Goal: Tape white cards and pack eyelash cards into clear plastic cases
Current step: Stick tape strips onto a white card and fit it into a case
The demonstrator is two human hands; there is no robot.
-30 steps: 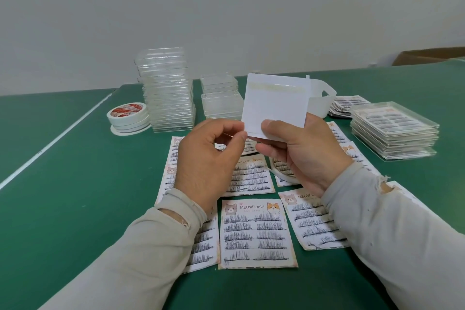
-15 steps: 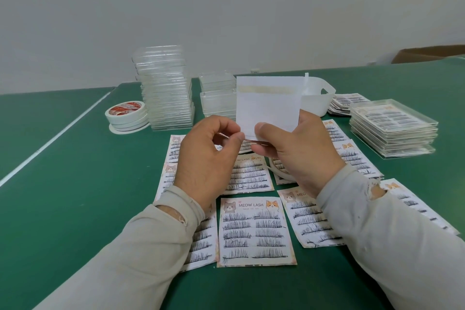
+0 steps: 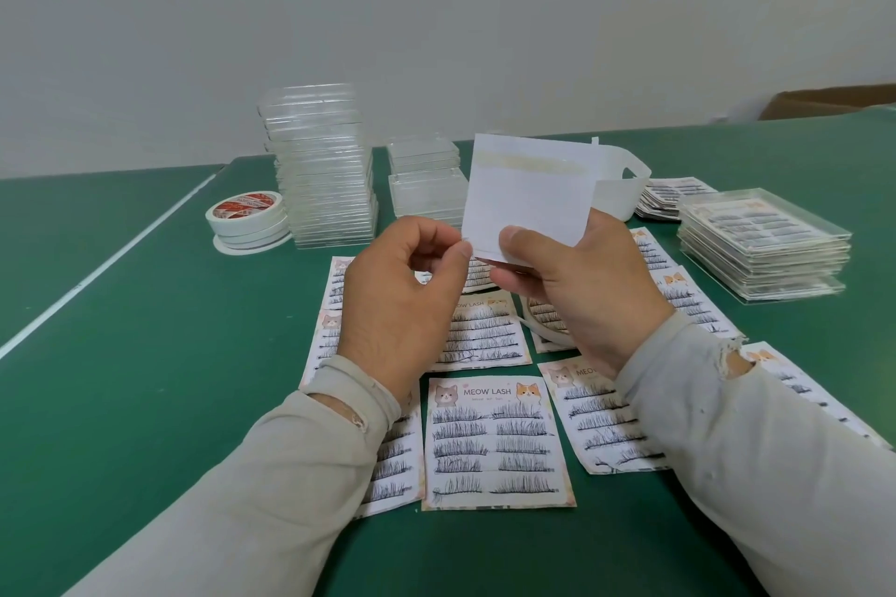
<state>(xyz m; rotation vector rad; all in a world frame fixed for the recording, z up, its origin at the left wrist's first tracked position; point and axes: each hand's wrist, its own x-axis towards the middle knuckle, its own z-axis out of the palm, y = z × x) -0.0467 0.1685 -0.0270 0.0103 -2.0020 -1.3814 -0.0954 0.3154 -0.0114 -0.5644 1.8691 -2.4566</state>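
Right hand point(image 3: 572, 286) pinches white card point(image 3: 528, 194) upright above the eyelash cards point(image 3: 497, 444) on the worktop point(image 3: 145, 378), taped face toward the eye, while left hand point(image 3: 402, 301) pinches its lower-left corner, probably to peel tape backing

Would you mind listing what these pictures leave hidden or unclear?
Head view only:
- What the left hand pinches beside the white card: too small.
- Roll of tape and eyelash cards below: partly hidden by the right hand.
- White tub: contents hidden by the card.
- Cardboard box: cut off by the right edge.
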